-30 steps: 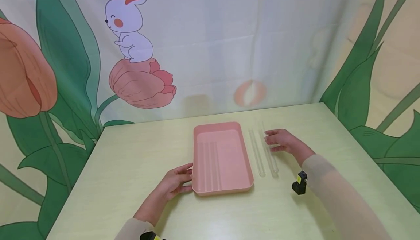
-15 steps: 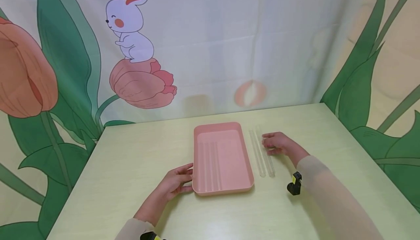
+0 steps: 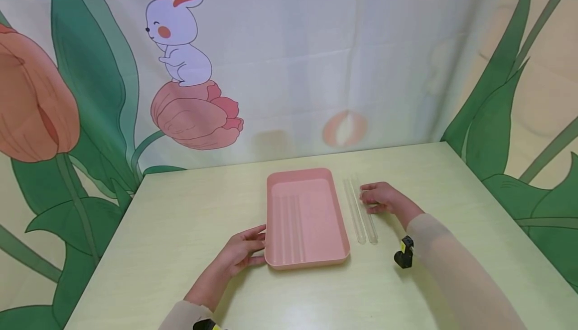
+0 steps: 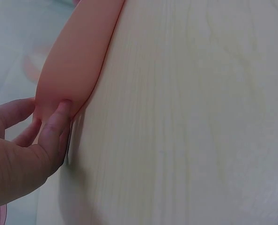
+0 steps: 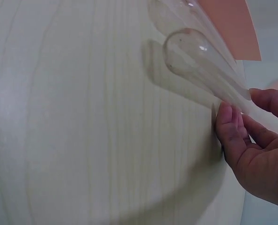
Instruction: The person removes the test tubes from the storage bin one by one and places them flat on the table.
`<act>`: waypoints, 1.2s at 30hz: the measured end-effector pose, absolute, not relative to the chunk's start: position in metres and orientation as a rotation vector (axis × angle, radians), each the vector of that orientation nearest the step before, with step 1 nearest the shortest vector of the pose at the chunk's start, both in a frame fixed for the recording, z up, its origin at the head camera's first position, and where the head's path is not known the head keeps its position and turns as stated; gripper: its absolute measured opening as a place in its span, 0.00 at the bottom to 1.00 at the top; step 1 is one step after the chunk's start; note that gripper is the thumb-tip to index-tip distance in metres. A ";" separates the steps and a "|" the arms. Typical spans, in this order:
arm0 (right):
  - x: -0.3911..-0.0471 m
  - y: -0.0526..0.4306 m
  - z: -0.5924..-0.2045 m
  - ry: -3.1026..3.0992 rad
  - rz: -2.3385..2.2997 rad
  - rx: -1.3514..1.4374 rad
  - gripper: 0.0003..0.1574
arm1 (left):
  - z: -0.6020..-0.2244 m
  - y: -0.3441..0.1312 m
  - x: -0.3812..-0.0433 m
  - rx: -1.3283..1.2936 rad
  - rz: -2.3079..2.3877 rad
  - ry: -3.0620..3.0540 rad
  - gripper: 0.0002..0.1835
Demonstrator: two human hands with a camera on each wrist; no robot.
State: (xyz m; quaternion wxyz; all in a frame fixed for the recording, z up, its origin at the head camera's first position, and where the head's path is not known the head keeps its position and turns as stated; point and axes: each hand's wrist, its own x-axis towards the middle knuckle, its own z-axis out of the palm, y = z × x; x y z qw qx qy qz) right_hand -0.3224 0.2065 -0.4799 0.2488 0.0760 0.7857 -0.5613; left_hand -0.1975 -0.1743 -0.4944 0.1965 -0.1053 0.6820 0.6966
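A pink rectangular tray (image 3: 322,224) lies on the table. My left hand (image 3: 240,252) rests against its left side; in the left wrist view, thumb and fingertips touch the tray's outer wall (image 4: 78,61). To the tray's right, two clear test tubes lie almost parallel. My right hand (image 3: 384,198) pinches the outer test tube (image 3: 370,227) towards its far end, the thumb on one side and fingers on the other. Its rounded end (image 5: 186,49) points towards me, over the tabletop. The inner test tube (image 3: 354,209) lies between it and the tray. My fingers partly hide the held tube.
Inside the tray, along its left half, lie clear tubes (image 3: 295,234), their outlines faint against the pink. The pale wooden table (image 3: 194,199) ends at a printed curtain (image 3: 280,69) with a rabbit and tulips.
My right hand has shifted left with the outer test tube, bringing it nearer the inner one; in the last half second it has barely moved. My left hand has stayed at the tray.
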 end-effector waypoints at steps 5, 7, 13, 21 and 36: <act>-0.322 0.205 -0.480 2.152 -1.513 0.199 0.39 | -0.494 -0.175 -0.197 -0.299 1.950 1.906 0.29; -0.322 0.205 -0.480 2.155 -1.511 0.195 0.39 | -0.494 -0.175 -0.197 -0.294 1.951 1.903 0.29; -0.323 0.203 -0.480 2.151 -1.514 0.202 0.38 | -0.494 -0.176 -0.197 -0.286 1.954 1.898 0.29; -0.323 0.198 -0.477 2.197 -1.458 0.214 0.39 | -0.494 -0.176 -0.197 -0.271 1.958 1.897 0.29; -0.325 0.187 -0.474 2.250 -1.383 0.299 0.37 | -0.491 -0.175 -0.196 -0.290 1.947 1.909 0.29</act>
